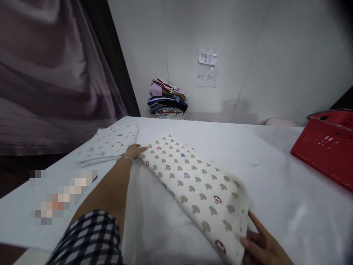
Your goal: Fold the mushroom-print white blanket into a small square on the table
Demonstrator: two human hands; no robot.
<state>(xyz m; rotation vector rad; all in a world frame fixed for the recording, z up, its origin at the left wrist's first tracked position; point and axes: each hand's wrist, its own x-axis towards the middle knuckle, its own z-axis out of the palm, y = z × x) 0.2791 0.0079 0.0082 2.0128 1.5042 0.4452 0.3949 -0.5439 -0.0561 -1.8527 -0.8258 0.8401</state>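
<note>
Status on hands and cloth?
Left hand on mushroom-print cloth, far corner; right hand pinching near end. Cloth slanted across table. Folded cloth near left hand; red basket apart.

This looks like a plain workroom for handling cloth; whether it sits in a home or a business cannot be told. A broad white table (pixel 215 143) serves as the worktop, with a printed cloth (pixel 179 173) and a folded cloth (pixel 110 143) on it. A pile of folded fabrics (pixel 167 99) stands near the bare pale wall (pixel 234 44), where handwritten notes (pixel 207 58) hang, one reading "45-50". A red plastic basket (pixel 325 151) and a mauve curtain (pixel 55 73) flank the table.
</note>
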